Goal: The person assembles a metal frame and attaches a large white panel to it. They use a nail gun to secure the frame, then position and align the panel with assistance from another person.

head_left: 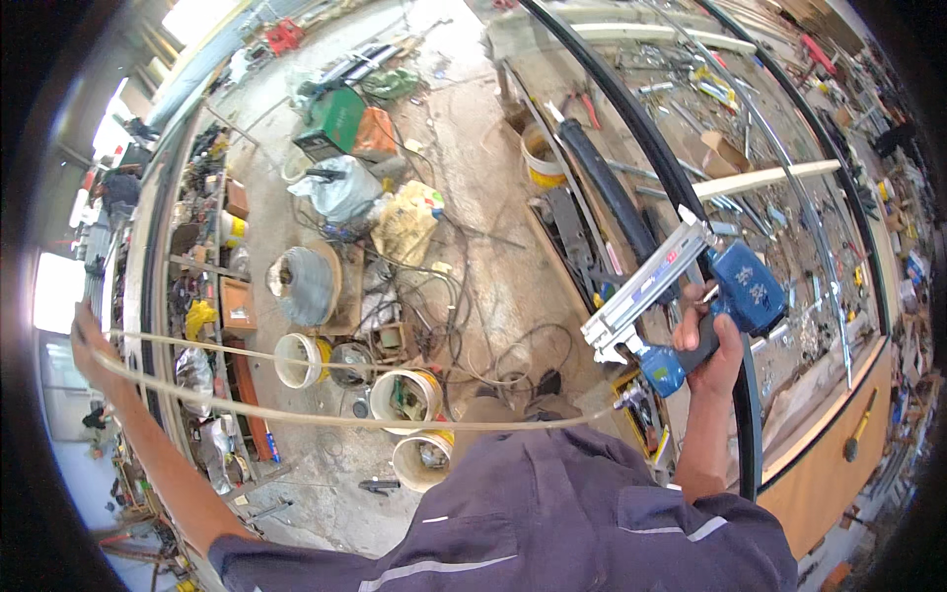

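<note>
My right hand (712, 347) is wrapped round the grip of a blue and silver air nail gun (754, 288), held above the right-hand workbench. The gun's long silver magazine points to the left and downward. From the fitting at its handle end a pale air hose (395, 425) runs across in front of my body to the far left. There my left hand (91, 345), arm stretched out, is closed on the hose, which doubles back from it toward the floor. Its fingers show only in part near the picture's rim.
A long black bar (641, 128) crosses the bench beside the gun, near a pale wood strip (779, 181) and scattered metal parts. White buckets (422, 462), a wire coil (304, 286), tangled cables and a green box (335, 122) stand on the floor. Cluttered shelves (222, 296) line the left.
</note>
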A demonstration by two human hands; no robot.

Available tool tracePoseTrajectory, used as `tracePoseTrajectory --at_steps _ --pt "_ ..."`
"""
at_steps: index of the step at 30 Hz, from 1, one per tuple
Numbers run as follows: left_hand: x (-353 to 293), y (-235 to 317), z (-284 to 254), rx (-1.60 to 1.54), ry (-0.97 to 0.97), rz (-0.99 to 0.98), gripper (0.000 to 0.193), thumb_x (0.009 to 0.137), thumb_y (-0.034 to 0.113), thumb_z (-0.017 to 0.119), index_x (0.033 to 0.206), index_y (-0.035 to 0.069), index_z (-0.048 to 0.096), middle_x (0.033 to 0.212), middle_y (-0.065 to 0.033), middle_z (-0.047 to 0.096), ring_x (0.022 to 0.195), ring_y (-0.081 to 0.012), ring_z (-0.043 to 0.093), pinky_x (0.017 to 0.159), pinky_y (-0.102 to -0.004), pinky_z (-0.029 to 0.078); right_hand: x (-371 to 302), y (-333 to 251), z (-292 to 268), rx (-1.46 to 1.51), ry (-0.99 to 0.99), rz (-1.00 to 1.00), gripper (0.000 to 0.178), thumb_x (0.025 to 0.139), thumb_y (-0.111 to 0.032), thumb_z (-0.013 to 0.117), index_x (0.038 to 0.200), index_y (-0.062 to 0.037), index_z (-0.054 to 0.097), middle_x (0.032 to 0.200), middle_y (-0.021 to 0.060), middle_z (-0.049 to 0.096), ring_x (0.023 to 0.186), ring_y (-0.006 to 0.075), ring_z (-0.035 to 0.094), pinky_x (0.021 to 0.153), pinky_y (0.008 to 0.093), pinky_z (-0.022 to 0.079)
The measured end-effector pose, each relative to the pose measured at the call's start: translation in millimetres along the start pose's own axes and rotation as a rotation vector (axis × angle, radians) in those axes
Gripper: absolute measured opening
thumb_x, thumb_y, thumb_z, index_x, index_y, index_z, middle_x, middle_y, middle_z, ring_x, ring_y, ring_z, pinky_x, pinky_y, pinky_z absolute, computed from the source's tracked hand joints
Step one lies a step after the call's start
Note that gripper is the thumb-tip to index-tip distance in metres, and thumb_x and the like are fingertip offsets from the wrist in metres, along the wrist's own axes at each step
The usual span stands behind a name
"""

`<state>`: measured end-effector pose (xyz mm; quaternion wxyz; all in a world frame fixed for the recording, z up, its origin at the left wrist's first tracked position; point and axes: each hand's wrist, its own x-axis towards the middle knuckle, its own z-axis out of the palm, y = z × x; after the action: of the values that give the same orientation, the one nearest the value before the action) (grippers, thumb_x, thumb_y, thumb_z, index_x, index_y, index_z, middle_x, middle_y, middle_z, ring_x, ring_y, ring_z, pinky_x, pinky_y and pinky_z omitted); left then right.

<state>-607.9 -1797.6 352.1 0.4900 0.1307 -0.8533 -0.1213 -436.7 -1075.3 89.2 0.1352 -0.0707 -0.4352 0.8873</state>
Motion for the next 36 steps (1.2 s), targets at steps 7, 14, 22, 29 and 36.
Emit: tracePoseTrajectory --at_steps 7,14,22,29,36 --pt "108 100 -33 0.364 0.120 0.390 0.050 0.103 0.041 0.052 0.126 -0.002 0.064 0.117 -0.0154 0.069 0.110 -0.0239 0.066 0.090 -0.0343 0.051 0 -18 -2 0.077 0.002 -0.153 0.056 0.095 -0.035 0.065 0.138 -0.0028 0.048 0.111 0.0111 0.067 0.063 0.0107 0.053 0.059 0.0287 0.045" --pt "122 145 -70 0.395 0.067 0.554 0.041 0.102 0.034 0.055 0.121 -0.001 0.066 0.107 -0.0157 0.070 0.102 -0.0235 0.067 0.086 -0.0368 0.051 7 -7 -24 0.206 -0.155 -0.142 0.058 0.094 -0.029 0.066 0.139 0.0014 0.046 0.121 0.0139 0.064 0.063 0.0102 0.051 0.057 0.0270 0.042" --pt "-100 38 53 0.127 -0.939 0.114 0.030 0.100 0.025 0.060 0.111 -0.002 0.068 0.096 -0.0156 0.071 0.091 -0.0215 0.067 0.081 -0.0381 0.051 13 22 10 -0.328 -0.022 0.088 0.044 0.088 -0.014 0.061 0.127 0.0073 0.057 0.108 0.0152 0.068 0.066 0.0128 0.058 0.064 0.0271 0.048" --pt "-418 -48 117 -0.057 -1.514 -0.149 0.026 0.087 0.024 0.067 0.103 0.004 0.072 0.099 -0.0185 0.072 0.094 -0.0350 0.069 0.084 -0.0420 0.054 48 29 29 -0.332 0.062 0.089 0.042 0.085 -0.007 0.060 0.124 0.0067 0.059 0.116 0.0171 0.068 0.066 0.0131 0.059 0.064 0.0281 0.050" --pt "-508 -84 132 -0.064 -1.490 -0.257 0.061 0.084 0.016 0.074 0.139 0.002 0.052 0.125 -0.0236 0.065 0.117 -0.0405 0.062 0.101 -0.0463 0.049 111 65 45 -0.292 0.158 0.158 0.038 0.085 -0.006 0.059 0.121 0.0059 0.060 0.103 0.0161 0.068 0.066 0.0143 0.060 0.065 0.0293 0.052"
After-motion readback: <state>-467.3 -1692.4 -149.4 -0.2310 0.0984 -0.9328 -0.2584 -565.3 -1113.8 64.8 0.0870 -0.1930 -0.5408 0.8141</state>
